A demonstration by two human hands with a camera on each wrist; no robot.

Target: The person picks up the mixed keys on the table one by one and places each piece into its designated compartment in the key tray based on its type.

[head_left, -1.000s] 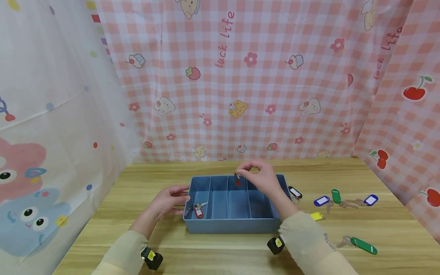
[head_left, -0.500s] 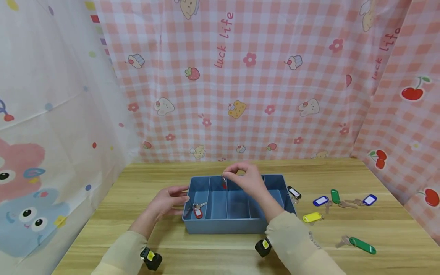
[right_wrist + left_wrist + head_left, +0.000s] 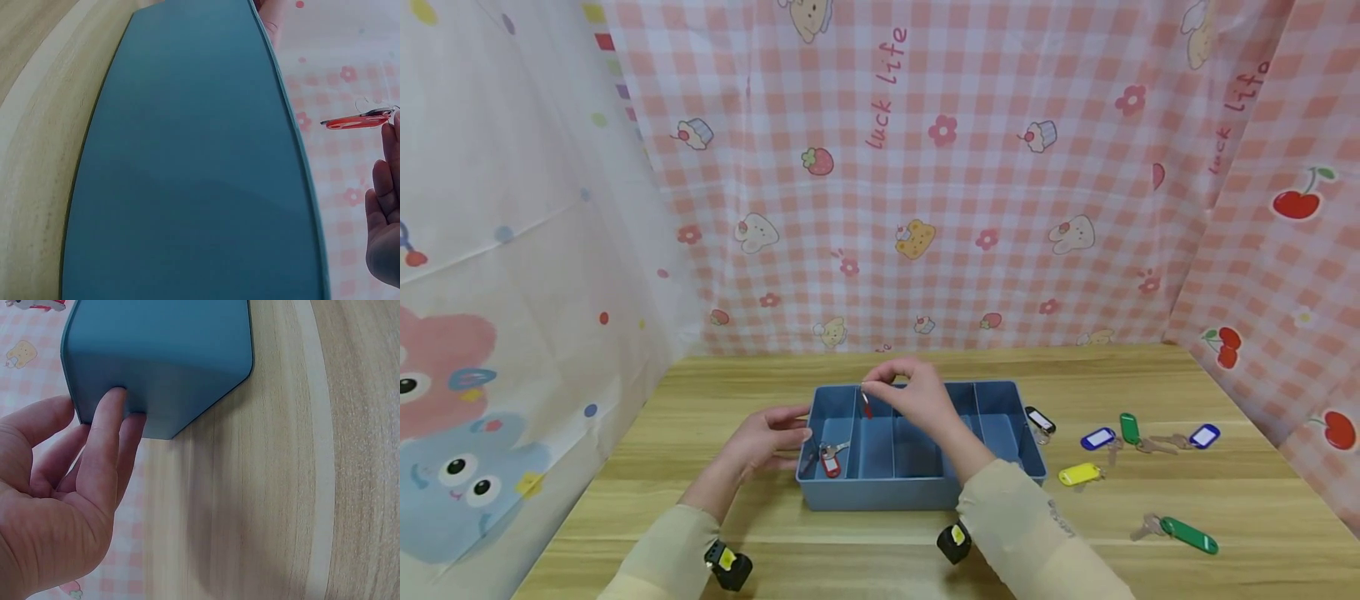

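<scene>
A blue-grey box (image 3: 917,494) with several side-by-side compartments stands on the table in the head view. My right hand (image 3: 917,402) is over its back part, pinching a key with a red key tag (image 3: 867,407) by the ring. The tag hangs over the second compartment from the left; the right wrist view shows the red tag (image 3: 356,122) dangling from the fingertips. Relaxed fingers of my left hand (image 3: 763,442) rest against the box's left end wall, also seen in the left wrist view. Another red-tagged key (image 3: 830,465) lies in the leftmost compartment.
Right of the box lie tagged keys: a black tag (image 3: 1041,419), blue tags (image 3: 1098,438) (image 3: 1204,436), a green tag (image 3: 1129,428), a yellow tag (image 3: 1079,474) and a long green tag (image 3: 1189,535). A checked cloth (image 3: 955,183) hangs behind the table.
My right hand has moved left across the box with the red key tag, from above the third compartment to the second. The left hand keeps its place at the box's end.
</scene>
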